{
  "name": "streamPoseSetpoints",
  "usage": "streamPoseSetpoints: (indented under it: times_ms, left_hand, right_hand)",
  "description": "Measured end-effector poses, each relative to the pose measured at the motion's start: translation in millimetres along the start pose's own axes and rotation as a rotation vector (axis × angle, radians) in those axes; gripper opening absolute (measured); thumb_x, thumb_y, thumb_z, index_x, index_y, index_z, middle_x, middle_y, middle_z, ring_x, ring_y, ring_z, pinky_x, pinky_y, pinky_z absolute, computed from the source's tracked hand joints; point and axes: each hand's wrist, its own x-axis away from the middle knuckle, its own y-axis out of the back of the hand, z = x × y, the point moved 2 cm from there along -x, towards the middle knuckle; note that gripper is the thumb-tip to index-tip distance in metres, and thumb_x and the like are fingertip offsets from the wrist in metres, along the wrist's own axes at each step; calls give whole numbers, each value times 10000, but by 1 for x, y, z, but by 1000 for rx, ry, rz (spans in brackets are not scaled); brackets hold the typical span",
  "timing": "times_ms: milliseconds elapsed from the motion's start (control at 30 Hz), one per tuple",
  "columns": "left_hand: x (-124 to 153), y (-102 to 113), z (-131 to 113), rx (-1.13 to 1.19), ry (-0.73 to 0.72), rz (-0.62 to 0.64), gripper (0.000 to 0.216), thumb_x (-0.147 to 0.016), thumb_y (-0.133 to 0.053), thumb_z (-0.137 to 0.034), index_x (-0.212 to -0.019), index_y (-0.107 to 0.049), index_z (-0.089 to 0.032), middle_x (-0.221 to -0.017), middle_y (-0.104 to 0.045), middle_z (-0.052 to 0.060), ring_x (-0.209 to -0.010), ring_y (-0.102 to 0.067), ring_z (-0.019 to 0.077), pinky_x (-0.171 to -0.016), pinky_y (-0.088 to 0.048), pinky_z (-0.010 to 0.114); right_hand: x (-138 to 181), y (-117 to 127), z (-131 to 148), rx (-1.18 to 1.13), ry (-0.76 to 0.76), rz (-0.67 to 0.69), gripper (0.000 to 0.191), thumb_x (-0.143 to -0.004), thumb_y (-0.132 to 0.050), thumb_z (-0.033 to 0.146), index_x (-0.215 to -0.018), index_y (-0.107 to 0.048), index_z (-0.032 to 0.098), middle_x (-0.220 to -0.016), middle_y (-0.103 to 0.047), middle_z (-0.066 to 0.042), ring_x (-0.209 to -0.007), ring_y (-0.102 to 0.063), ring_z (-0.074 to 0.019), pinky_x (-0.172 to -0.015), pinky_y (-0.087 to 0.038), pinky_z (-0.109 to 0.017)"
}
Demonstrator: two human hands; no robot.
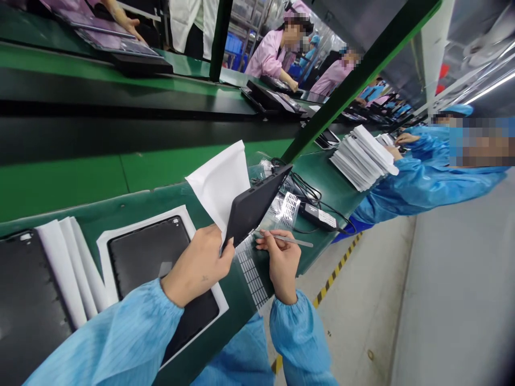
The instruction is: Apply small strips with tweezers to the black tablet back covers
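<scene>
My left hand is closed around the lower edge of a black tablet back cover, which it holds up at a tilt. A white sheet stands up behind the cover, pinched along with it. Between the fingers of my right hand are metal tweezers, their tip at the cover's lower right edge. Below the cover lies a clear sheet with rows of small labels. Left of it, another black back cover rests on white paper, partly hidden by my left arm.
A further black cover and white sheets are at the left. A black adapter with cables lies right of the label sheets, before a stack of white sleeves. A green post slants overhead. Co-workers sit beside and opposite.
</scene>
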Motion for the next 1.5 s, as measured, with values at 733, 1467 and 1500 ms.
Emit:
streamPoseSetpoints:
  times_ms: [733, 1467, 1500]
  left_hand:
    - [0, 2, -2, -13, -62, -60, 478, -758, -580, -145, -597, -149, -272, -500, -297, -51, -464, -397, 153, -488, -336, 298]
    - [-1, 2, -2, 17, -45, -46, 462, -764, -580, -142, -598, -167, -267, -505, -308, -52, -468, -400, 154, -492, -314, 298]
    - [0, 2, -2, 16, -40, -44, 460, -767, -578, -144, -597, -169, -267, -505, -311, -51, -469, -401, 154, -493, -316, 297]
  right_hand:
    - [0, 3, -1, 27, 17, -47, 193, -770, -678, 321, -756, -598, 146, -713, -675, -31, -567, -657, -152, -535, -551, -268]
    - [1, 0, 0, 94, 74, 18, 164, -801, -650, 297, -807, -554, 163, -656, -683, -15, -577, -667, -154, -568, -555, -277]
    - [3, 1, 0, 98, 84, 35, 157, -805, -645, 294, -809, -558, 163, -693, -692, -25, -589, -669, -154, -582, -558, -284]
